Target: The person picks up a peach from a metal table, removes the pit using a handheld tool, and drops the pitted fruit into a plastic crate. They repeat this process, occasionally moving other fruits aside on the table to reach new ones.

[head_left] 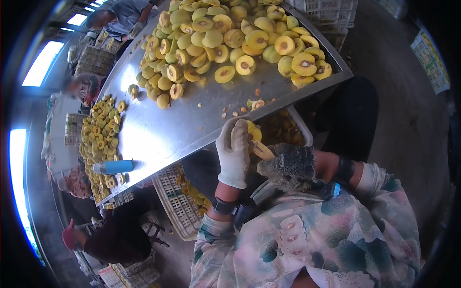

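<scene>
Left hand: the left hand (234,153), in a white glove, is curled closed around a yellow fruit half (253,133), fingers (229,137) wrapped over its back.
Right hand: the right hand (288,165), in a dark knitted glove, is clenched narrow on a pale-handled tool (263,150). The working end points at the fruit, and the tip itself is hidden.
Fruit half, relative to the fingers: it sits inside the left fingers' curl and shows past them on the side toward the right hand. It is just beyond the right fingertips, at the tool's far end.
Doing the step well: as I judge it, the fruit wants a firm cradle with the cut face turned to the tool. The tool should turn close around the stone so little flesh goes with it. The left fingertips should stay behind the fruit, out of the tool's path.
Below the fingers: a crate (301,126) holding yellow pieces lies directly beneath both hands, off the table's edge.
Beyond the fingers: the metal table (158,125) begins just past the left fingertips, with small scraps (235,113) near its edge.
Further off: a pile of halved fruit (225,38) lies well beyond both hands.
To the left hand's outer side: a blue bottle (114,166) lies flat on the table, well apart.
</scene>
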Available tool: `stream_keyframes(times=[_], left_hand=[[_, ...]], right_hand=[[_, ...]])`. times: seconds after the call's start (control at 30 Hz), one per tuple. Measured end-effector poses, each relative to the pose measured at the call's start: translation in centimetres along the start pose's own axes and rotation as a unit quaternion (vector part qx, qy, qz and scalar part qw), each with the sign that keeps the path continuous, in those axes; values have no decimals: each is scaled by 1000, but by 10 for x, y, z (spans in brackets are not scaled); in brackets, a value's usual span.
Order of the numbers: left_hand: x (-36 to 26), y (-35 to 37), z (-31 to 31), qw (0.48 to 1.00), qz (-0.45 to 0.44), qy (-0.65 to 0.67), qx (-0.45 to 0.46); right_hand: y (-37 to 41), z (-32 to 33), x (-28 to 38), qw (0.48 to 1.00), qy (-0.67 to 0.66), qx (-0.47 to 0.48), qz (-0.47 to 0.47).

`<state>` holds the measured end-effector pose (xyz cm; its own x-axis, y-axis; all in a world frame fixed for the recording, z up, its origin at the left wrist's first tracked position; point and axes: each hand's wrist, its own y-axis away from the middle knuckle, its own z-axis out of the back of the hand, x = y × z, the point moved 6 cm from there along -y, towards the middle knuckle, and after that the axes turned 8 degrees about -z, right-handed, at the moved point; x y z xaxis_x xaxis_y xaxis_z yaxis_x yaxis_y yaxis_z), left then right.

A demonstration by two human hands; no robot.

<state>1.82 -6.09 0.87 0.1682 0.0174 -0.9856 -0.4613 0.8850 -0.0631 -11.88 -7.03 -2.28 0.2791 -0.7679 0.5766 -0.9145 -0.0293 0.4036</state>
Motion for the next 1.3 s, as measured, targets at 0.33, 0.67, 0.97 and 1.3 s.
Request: stream_keyframes(times=[0.33,0.67,0.97,1.3], left_hand=[[-6,5,-20,985,-65,154,36],[19,10,5,987,-64,137,58],[14,25,17,983,-53,174,-25],[17,74,216,736,35,-654,-173]], right_hand=[[-19,22,-45,900,-352,256,-40],[-31,1,7,866,487,-92,69],[-29,22,-67,978,-139,73,-140],[-15,71,-45,935,-338,2,-103]])
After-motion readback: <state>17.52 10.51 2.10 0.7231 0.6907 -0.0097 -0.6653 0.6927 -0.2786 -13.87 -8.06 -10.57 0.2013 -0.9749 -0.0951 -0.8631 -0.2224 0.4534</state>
